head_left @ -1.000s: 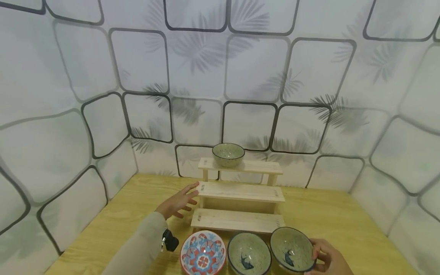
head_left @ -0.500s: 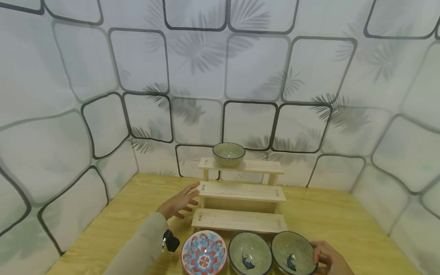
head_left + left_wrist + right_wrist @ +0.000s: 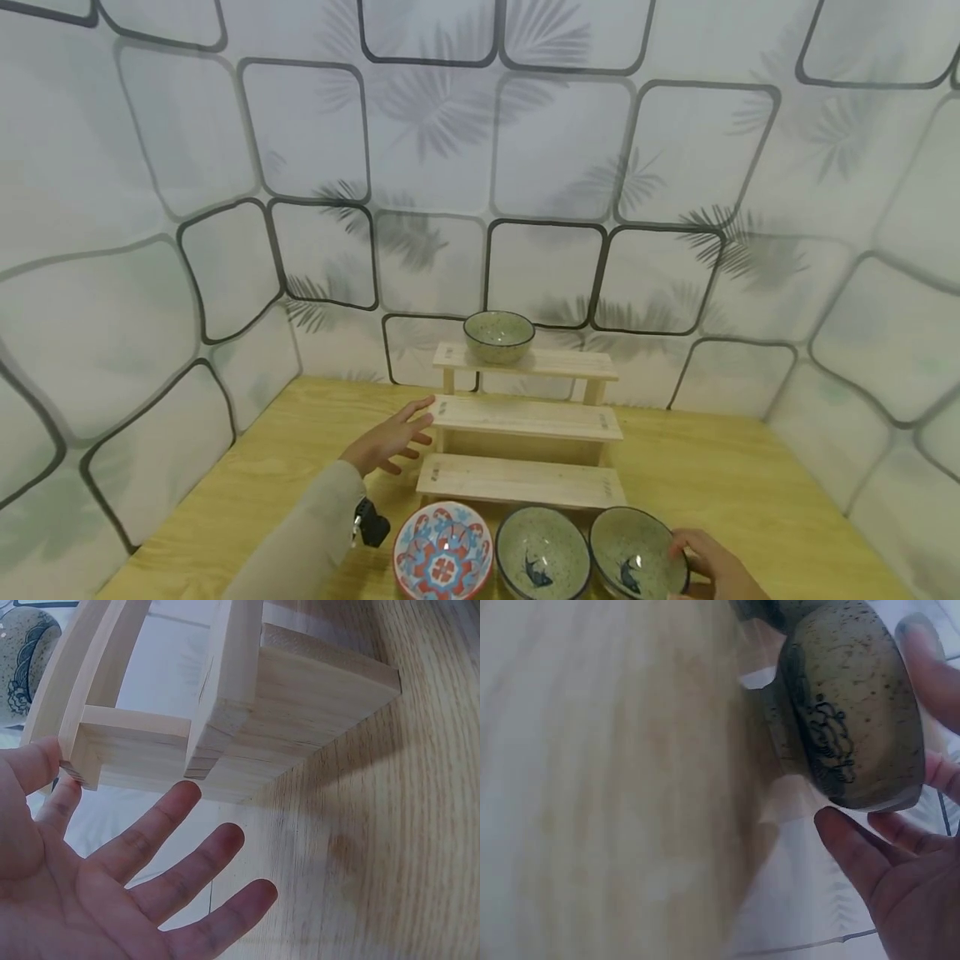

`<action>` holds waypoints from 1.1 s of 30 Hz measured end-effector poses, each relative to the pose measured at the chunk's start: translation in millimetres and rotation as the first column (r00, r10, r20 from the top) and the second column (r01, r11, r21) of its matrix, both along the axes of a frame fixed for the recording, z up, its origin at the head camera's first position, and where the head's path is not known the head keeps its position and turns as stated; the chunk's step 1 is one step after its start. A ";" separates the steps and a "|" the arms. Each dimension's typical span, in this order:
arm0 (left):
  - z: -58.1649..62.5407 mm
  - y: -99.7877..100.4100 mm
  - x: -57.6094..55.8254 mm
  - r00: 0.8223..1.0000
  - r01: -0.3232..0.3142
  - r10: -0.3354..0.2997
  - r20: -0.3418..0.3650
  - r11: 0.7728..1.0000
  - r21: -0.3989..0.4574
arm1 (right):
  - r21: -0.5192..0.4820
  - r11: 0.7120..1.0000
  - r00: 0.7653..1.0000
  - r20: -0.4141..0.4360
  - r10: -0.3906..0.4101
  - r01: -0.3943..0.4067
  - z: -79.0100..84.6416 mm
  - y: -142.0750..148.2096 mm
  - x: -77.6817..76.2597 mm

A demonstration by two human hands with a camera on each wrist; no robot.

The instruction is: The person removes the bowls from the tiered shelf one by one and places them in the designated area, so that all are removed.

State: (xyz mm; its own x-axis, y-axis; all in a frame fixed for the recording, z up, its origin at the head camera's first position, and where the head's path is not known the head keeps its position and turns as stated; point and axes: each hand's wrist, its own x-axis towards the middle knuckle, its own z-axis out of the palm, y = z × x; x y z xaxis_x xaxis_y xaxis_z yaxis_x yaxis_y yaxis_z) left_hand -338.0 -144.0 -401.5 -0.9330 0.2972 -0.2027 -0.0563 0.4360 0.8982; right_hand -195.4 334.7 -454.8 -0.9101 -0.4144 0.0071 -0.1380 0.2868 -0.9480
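My right hand (image 3: 712, 567) holds the right-hand speckled green bowl (image 3: 626, 546) by its right side, a finger over the rim. In the right wrist view the thumb and fingers (image 3: 855, 847) lie about this bowl (image 3: 862, 705), with its dark wave pattern in sight. A matching green bowl (image 3: 543, 550) stands to its left, and then a red and blue patterned bowl (image 3: 442, 550). My left hand (image 3: 386, 442), fingers spread, touches the left end of a three-step wooden stand (image 3: 525, 417); the left wrist view shows the thumb side at a board's end (image 3: 71, 750).
Another green bowl (image 3: 498, 337) sits on the stand's top step, toward the left. The wood-grain table (image 3: 720, 475) reaches back to patterned walls (image 3: 547, 150) behind and on both sides. The three front bowls stand close before the lowest step.
The right-hand bowl, tilted and slightly higher a second ago, has come down level beside the middle bowl, and then shifted slightly left with my right hand. The left hand keeps its place.
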 end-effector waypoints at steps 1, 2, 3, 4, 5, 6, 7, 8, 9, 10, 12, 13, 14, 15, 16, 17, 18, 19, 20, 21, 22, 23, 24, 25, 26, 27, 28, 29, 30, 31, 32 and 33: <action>0.7 0.4 -0.2 1.000 0.003 -0.003 -0.002 1.000 0.001 | 0.029 1.000 1.000 -0.029 0.003 -0.002 3.4 -0.9 0.0; 1.4 0.5 -0.1 1.000 0.007 -0.007 -0.006 1.000 0.002 | 0.061 0.998 0.998 -0.058 0.005 -0.001 7.5 -1.8 -0.2; 1.9 1.0 0.0 1.000 0.009 -0.009 -0.008 1.000 0.005 | 0.095 0.995 0.996 -0.086 0.001 0.007 11.9 -3.1 -0.9; 2.2 1.4 -0.2 1.000 0.010 -0.010 -0.008 1.000 0.008 | 0.129 0.992 0.994 -0.107 -0.002 0.016 16.9 -4.4 -1.8; 2.3 1.6 -0.1 1.000 0.010 -0.010 -0.008 1.000 0.009 | 0.162 0.986 0.991 -0.132 -0.009 0.031 21.6 -5.8 -2.9; 2.5 1.8 0.1 1.000 0.009 -0.008 -0.008 1.000 0.011 | 0.192 0.980 0.985 -0.173 -0.008 0.042 25.9 -7.3 -4.1; 2.4 1.8 0.3 1.000 0.007 -0.007 -0.007 1.000 0.011 | 0.212 0.976 0.977 -0.213 -0.005 0.052 29.8 -9.0 -5.4; 2.3 1.7 0.6 1.000 0.004 -0.004 -0.006 1.000 0.010 | 0.225 0.972 0.966 -0.257 -0.003 0.063 33.8 -11.1 -6.9; 2.0 1.4 0.7 1.000 0.005 -0.005 -0.007 1.000 0.008 | 0.223 0.972 0.956 -0.292 -0.002 0.071 37.4 -13.4 -9.1; 1.7 1.1 0.7 1.000 0.002 -0.002 -0.006 1.000 0.005 | 0.210 0.975 0.946 -0.324 -0.003 0.075 40.8 -15.8 -11.6; 1.6 0.3 0.8 1.000 -0.002 0.002 -0.007 1.000 -0.001 | 0.154 0.986 0.932 -0.364 -0.003 0.063 47.7 -21.3 -17.8; 1.3 -0.2 0.5 1.000 -0.002 0.002 -0.008 1.000 -0.004 | 0.122 0.991 0.928 -0.371 -0.015 0.064 50.8 -24.6 -21.8; 1.2 -0.5 0.3 1.000 -0.003 0.003 -0.008 1.000 -0.007 | 0.089 0.994 0.925 -0.378 -0.026 0.065 54.0 -28.1 -26.1; 1.3 -0.8 0.2 1.000 -0.003 0.003 -0.009 1.000 -0.008 | 0.060 0.997 0.924 -0.381 -0.030 0.058 56.8 -31.4 -30.8; 1.5 -0.9 0.1 1.000 -0.006 0.006 -0.007 1.000 -0.009 | 0.039 0.998 0.920 -0.390 -0.034 0.054 59.6 -34.9 -35.6; 1.3 -1.2 0.1 1.000 -0.003 0.003 -0.007 1.000 -0.008 | 0.020 0.999 0.918 -0.394 -0.037 0.049 62.9 -38.8 -40.4; 1.1 -1.5 0.3 1.000 -0.002 0.002 -0.006 1.000 -0.008 | 0.004 0.999 0.918 -0.395 -0.048 0.054 65.9 -42.8 -45.3; 1.2 -1.9 0.6 1.000 -0.001 0.001 -0.005 1.000 -0.006 | -0.010 0.999 0.915 -0.400 -0.051 0.051 69.3 -46.6 -50.1; 1.0 -2.1 0.7 1.000 -0.001 0.000 -0.005 1.000 -0.005 | -0.027 0.999 0.916 -0.397 -0.054 0.047 72.9 -50.7 -54.8; 0.8 -2.4 0.7 1.000 -0.001 0.001 -0.005 1.000 -0.004 | -0.042 0.998 0.917 -0.395 -0.051 0.037 76.8 -54.6 -59.2; 0.6 -2.6 0.7 1.000 -0.001 0.001 -0.005 1.000 -0.003 | -0.058 0.998 0.918 -0.393 -0.049 0.029 81.0 -58.6 -63.5; 0.5 -2.7 0.7 1.000 -0.002 0.002 -0.004 1.000 -0.002 | -0.071 0.997 0.920 -0.389 -0.048 0.022 84.7 -62.4 -67.9; 0.9 -2.4 1.0 1.000 -0.004 0.004 -0.004 1.000 -0.001 | -0.082 0.996 0.921 -0.386 -0.048 0.018 87.4 -65.8 -73.1; 1.1 -2.1 1.2 1.000 -0.005 0.005 -0.003 1.000 0.001 | -0.093 0.996 0.923 -0.381 -0.046 0.011 90.1 -69.1 -78.4; 1.2 -1.7 1.2 1.000 -0.005 0.005 -0.004 1.000 0.001 | -0.098 0.995 0.925 -0.377 -0.043 0.007 92.6 -72.3 -83.6; 1.4 -1.3 1.4 1.000 -0.006 0.006 -0.003 1.000 0.003 | -0.105 0.995 0.926 -0.376 -0.037 -0.003 94.9 -75.5 -88.8; 2.0 -0.8 2.2 1.000 -0.006 0.006 -0.002 1.000 0.005 | -0.115 0.993 0.928 -0.370 -0.036 -0.007 97.1 -78.7 -93.9; 2.2 -0.5 2.9 1.000 -0.006 0.006 0.000 1.000 0.006 | -0.124 0.992 0.931 -0.363 -0.036 -0.010 98.6 -81.6 -99.3; 2.3 -0.2 3.4 1.000 -0.005 0.005 0.003 1.000 0.008 | -0.140 0.990 0.935 -0.354 -0.039 -0.012 100.5 -85.0 -104.0; 2.2 -0.6 3.5 1.000 -0.002 0.002 0.003 1.000 0.009 | -0.157 0.987 0.938 -0.343 -0.040 -0.016 103.2 -89.0 -108.4; 2.2 -0.9 3.5 1.000 -0.001 0.001 0.003 1.000 0.009 | -0.171 0.985 0.941 -0.335 -0.041 -0.018 105.6 -93.0 -113.0; 2.2 -1.1 3.7 1.000 0.000 0.000 0.004 1.000 0.008 | -0.185 0.983 0.944 -0.328 -0.046 -0.016 107.8 -97.3 -117.5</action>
